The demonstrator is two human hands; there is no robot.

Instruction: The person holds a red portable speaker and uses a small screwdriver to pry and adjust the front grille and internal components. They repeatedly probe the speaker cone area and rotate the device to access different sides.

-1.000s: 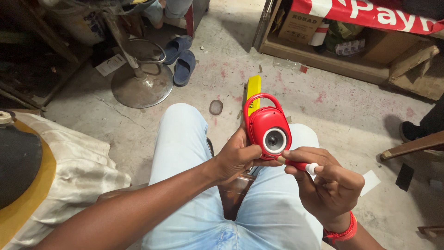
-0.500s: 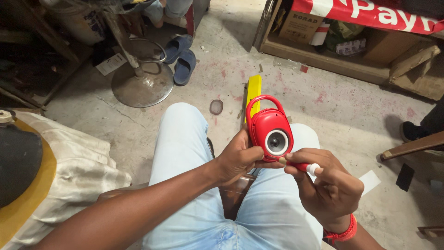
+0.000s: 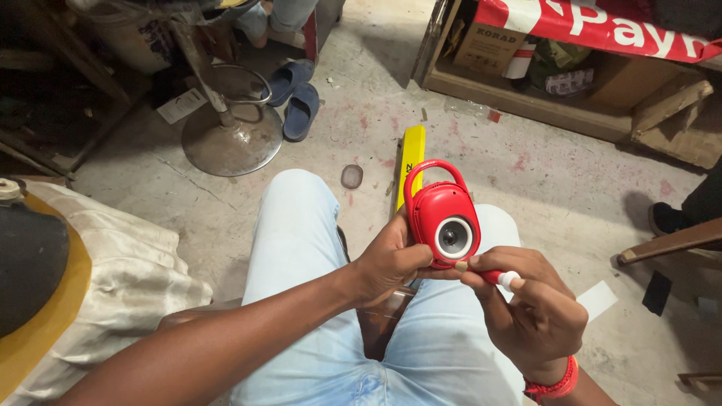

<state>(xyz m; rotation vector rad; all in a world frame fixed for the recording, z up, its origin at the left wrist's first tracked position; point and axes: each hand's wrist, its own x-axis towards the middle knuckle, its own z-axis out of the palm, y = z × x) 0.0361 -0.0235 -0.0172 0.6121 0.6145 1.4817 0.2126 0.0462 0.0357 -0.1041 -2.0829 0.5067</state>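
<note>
The small speaker (image 3: 444, 219) sits above the lap, between both hands: the left hand (image 3: 391, 259) at its left side, the right hand (image 3: 530, 312) below and right, with the screwdriver (image 3: 500, 278) at the speaker's lower edge. On the floor (image 3: 571, 188) beyond the knees lie a flat bar (image 3: 411, 154), a stool base (image 3: 229, 139) and slippers (image 3: 295, 94) further left.

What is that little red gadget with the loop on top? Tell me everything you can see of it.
The red gadget is small and rounded, seemingly glossy plastic, with a loop handle on top and a round grey speaker-like cone in a pale ring on its face. It is held upright above the person's lap, face toward the camera. The left hand grips its left side; the right hand puts a red-handled tool to its lower edge.
</note>
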